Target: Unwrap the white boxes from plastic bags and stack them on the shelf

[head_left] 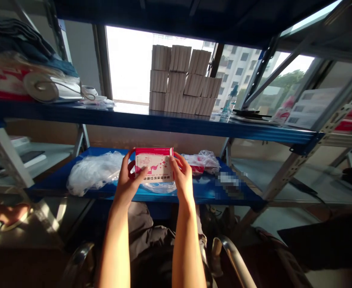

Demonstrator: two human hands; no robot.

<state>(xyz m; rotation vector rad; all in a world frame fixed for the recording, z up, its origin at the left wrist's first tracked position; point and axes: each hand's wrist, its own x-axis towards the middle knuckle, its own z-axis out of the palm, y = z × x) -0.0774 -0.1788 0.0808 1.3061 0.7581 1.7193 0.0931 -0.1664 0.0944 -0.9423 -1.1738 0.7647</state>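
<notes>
A small white-and-pink printed carton [157, 168] is held up above the lower blue shelf, its printed face toward me. My left hand [128, 174] grips its left end, with the thumb lying across the front and the fingers behind. At the right end my right hand [180, 170] closes on the carton, thumb near the top corner. Beneath and behind it lies clear plastic [159, 187] on the shelf. A bundle of clear plastic bags [93, 174] sits left of my left hand. Past my right hand are more plastic [206, 160] and a red-and-white packet [196, 170].
The lower blue shelf [52, 185] spans in front of my lap. On the upper blue shelf [124, 116] stand stacked grey-white boxes [176, 82], a bottle [228, 104] and a white roll [42, 87]. Metal posts [279, 184] flank both sides. Another person's foot [13, 214] shows at left.
</notes>
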